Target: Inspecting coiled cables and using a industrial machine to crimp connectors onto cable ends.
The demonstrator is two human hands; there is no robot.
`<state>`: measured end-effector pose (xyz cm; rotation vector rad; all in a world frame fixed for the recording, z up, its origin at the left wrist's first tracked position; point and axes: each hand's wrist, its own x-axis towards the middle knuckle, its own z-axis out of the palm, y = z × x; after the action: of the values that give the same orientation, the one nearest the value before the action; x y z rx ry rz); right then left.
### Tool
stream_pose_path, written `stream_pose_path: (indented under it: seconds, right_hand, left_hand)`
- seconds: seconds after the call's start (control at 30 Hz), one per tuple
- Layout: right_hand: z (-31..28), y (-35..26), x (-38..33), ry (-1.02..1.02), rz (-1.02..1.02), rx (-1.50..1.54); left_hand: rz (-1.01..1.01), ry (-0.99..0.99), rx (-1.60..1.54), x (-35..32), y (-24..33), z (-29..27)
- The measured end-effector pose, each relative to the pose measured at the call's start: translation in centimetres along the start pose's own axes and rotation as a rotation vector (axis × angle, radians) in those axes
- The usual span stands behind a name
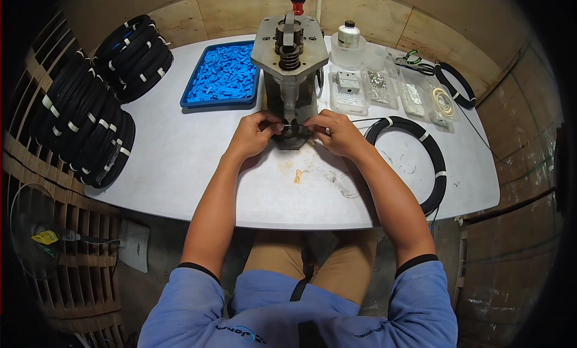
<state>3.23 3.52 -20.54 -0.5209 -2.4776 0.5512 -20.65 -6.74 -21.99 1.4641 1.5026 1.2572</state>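
Both hands meet at the foot of a small grey metal bench press [290,77], a blocky machine with a flat hexagonal top plate, a dark coiled spring and a red-tipped handle at the far side. The left hand [251,134] and the right hand [336,131] each pinch an end of a thin black cable [287,127] held level in the press mouth, fingers curled tight on it. The cable runs right to a glossy black cable coil [421,161] bound with white ties, lying flat on the table to the right.

Far left of the press sits a shallow blue tray [187,95] heaped with small blue plastic pieces [223,74]. Far right stands a row of clear plastic boxes [384,83] holding small metal parts and a roll of pale tape, with a white-capped bottle [348,35] behind them.

The table [180,161] is smooth, pale grey, rounded at its edges and scuffed near the press. Stacked black cable bundles [90,116] lean at its left edge. Plywood walls [240,8] close in the far side.
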Motion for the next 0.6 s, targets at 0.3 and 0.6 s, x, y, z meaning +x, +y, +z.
stream_pose_path:
  seconds: [0.3,0.6]
  right_hand:
    - [0.16,-0.16,0.01,0.039,-0.017,-0.055]
    - [0.27,-0.31,0.06,0.057,-0.009,-0.007]
  left_hand:
    - [-0.019,0.019,0.003,0.07,-0.03,0.02]
    - [-0.022,-0.003,0.048,0.08,0.23,-0.34]
